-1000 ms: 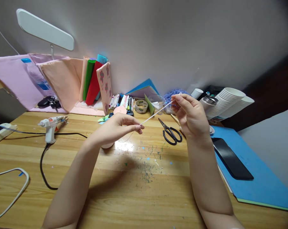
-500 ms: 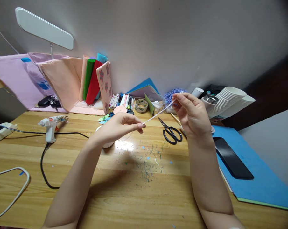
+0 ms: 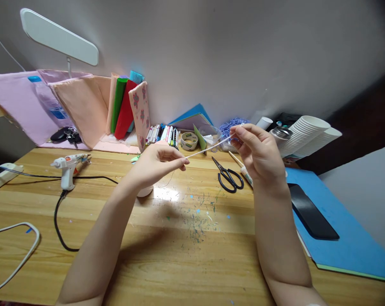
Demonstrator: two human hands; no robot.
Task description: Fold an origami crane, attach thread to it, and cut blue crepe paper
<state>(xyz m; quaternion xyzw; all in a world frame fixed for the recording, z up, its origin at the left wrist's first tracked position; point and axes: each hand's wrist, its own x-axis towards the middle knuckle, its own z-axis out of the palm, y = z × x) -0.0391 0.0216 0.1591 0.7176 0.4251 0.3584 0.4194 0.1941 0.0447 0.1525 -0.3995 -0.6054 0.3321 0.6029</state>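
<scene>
A thin white string point(image 3: 208, 148) runs taut on a slant between my two hands, above the wooden table point(image 3: 186, 263). My left hand point(image 3: 160, 163) pinches its lower end between thumb and fingertips. Higher up, my right hand point(image 3: 258, 146) grips the other end between thumb and forefinger, with a short bit of string above the fingertips. A finer loose strand hangs below my left hand. Under that hand a round pale object point(image 3: 145, 192) is mostly hidden. Black-handled scissors point(image 3: 229, 176) lie on the table, below and between the hands.
A white glue gun point(image 3: 67, 170) with a black cord stands at left. Markers point(image 3: 163, 135), a tape roll point(image 3: 189, 141) and purple yarn point(image 3: 233, 127) line the back. Stacked paper cups point(image 3: 302, 136) and a black phone point(image 3: 312, 212) on blue sheets point(image 3: 355, 238) are at right. Tiny scraps litter the middle.
My left hand has shifted slightly left and up, so the string between my hands is longer and straighter. My right hand has moved very slightly right, still gripping its end.
</scene>
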